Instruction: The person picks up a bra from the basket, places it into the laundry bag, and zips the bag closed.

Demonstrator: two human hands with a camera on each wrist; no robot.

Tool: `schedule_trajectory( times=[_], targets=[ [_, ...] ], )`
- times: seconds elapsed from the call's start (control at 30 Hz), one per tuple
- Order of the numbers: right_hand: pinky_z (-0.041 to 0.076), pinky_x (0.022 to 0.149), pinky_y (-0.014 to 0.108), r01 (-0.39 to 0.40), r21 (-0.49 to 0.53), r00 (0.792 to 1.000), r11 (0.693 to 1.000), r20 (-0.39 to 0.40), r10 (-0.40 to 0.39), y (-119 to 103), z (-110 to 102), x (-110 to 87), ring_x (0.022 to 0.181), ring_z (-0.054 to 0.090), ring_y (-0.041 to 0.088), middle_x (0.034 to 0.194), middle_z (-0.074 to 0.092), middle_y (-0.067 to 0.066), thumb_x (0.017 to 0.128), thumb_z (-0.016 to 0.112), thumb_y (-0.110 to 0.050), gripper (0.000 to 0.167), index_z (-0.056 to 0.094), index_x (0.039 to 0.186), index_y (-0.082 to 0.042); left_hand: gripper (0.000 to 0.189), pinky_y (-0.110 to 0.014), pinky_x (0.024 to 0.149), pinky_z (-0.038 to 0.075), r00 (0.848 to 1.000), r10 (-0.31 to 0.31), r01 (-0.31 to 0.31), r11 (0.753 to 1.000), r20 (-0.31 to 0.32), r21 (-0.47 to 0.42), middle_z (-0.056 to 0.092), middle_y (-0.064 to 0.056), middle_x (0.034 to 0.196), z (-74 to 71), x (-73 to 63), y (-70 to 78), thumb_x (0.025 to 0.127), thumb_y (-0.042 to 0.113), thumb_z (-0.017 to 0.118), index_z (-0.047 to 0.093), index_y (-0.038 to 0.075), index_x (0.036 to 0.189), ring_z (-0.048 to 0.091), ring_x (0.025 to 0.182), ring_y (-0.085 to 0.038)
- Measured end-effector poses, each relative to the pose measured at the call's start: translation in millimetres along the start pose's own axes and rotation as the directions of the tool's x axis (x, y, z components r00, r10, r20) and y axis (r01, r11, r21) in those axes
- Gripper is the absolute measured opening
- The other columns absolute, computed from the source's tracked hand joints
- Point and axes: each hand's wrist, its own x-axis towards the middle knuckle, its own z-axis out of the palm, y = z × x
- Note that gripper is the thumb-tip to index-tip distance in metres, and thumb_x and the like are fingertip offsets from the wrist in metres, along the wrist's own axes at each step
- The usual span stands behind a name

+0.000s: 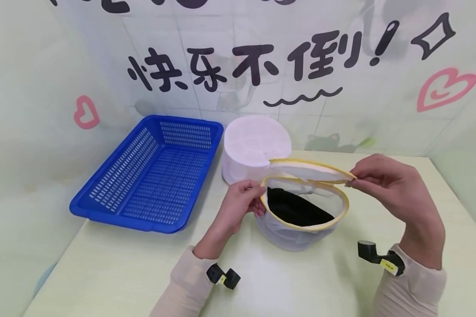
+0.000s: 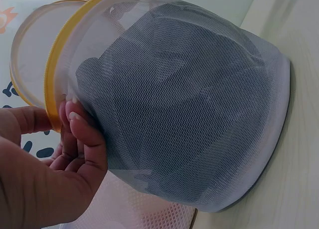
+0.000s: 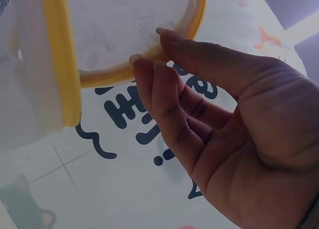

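A white mesh laundry bag (image 1: 297,235) with a yellow zipper rim stands on the table, its round lid (image 1: 313,169) raised at the back. Inside lies a black cloth item (image 1: 295,207), which shows dark through the mesh in the left wrist view. My left hand (image 1: 243,202) pinches the bag's rim on its left side, thumb outside and fingers curled at the mesh. With thumb and fingertips, my right hand (image 1: 392,189) pinches the yellow edge of the lid (image 3: 144,64) at its right end, holding it up above the opening.
On the left a blue plastic basket (image 1: 143,223) with slotted walls stands on the table (image 1: 254,286). Right behind the mesh bag is a white mesh cylinder (image 1: 258,136). A printed wall covering (image 1: 238,105) rises along the table's back edge.
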Motion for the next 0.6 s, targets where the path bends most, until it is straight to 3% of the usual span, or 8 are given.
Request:
schedule_trajectory(
  times=[0.2, 0.33, 0.47, 0.6],
  targets=[
    [0.048, 0.070, 0.019, -0.017, -0.019, 0.996, 1.000, 0.091, 0.019, 1.4, -6.2, -5.0, 0.081, 0.059, 0.017, 0.094, 0.061, 0.017, 0.069, 0.062, 0.031, 0.035, 0.067, 0.096, 0.009, 0.020, -0.024, 0.048, 0.045, 1.000, -0.009, 0.008, 1.000, -0.016, -0.002, 0.054, -0.007, 0.060, -0.1, 2.0, -0.6, 0.094, 0.010, 0.057, 0.060, -0.008, 0.086, 0.053, 0.050, -0.014],
    [0.047, 0.077, 0.021, -0.012, -0.011, 0.981, 1.000, 0.192, 0.014, 1.2, -10.0, -7.7, 0.091, 0.058, 0.019, 0.099, 0.060, 0.018, 0.069, 0.062, 0.031, 0.038, 0.067, 0.098, 0.007, 0.023, -0.023, 0.045, 0.043, 0.999, -0.022, 0.022, 1.000, -0.040, 0.014, 0.054, -0.006, 0.059, 1.0, 2.6, 1.1, 0.096, 0.011, 0.054, 0.061, -0.008, 0.086, 0.052, 0.048, -0.013],
    [0.046, 0.080, 0.022, 0.020, 0.024, 0.962, 1.000, 0.271, -0.026, 1.9, -10.3, -7.6, 0.098, 0.056, 0.021, 0.102, 0.060, 0.018, 0.069, 0.065, 0.029, 0.039, 0.068, 0.099, 0.006, 0.026, -0.022, 0.043, 0.041, 0.998, -0.035, 0.036, 0.999, -0.056, 0.012, 0.053, -0.006, 0.057, 1.3, 2.8, 1.3, 0.098, 0.013, 0.053, 0.058, -0.005, 0.079, 0.050, 0.046, -0.013],
    [0.044, 0.080, 0.021, 0.051, -0.028, 0.951, 0.998, 0.307, -0.040, 1.5, -9.2, -6.8, 0.099, 0.055, 0.020, 0.104, 0.060, 0.016, 0.069, 0.070, 0.024, 0.038, 0.069, 0.101, 0.004, 0.039, -0.023, 0.042, 0.040, 0.997, -0.045, 0.046, 0.999, -0.059, 0.004, 0.052, -0.006, 0.055, 0.9, 2.6, 0.6, 0.099, 0.025, 0.052, 0.055, -0.001, 0.070, 0.049, 0.043, -0.014]
  ],
)
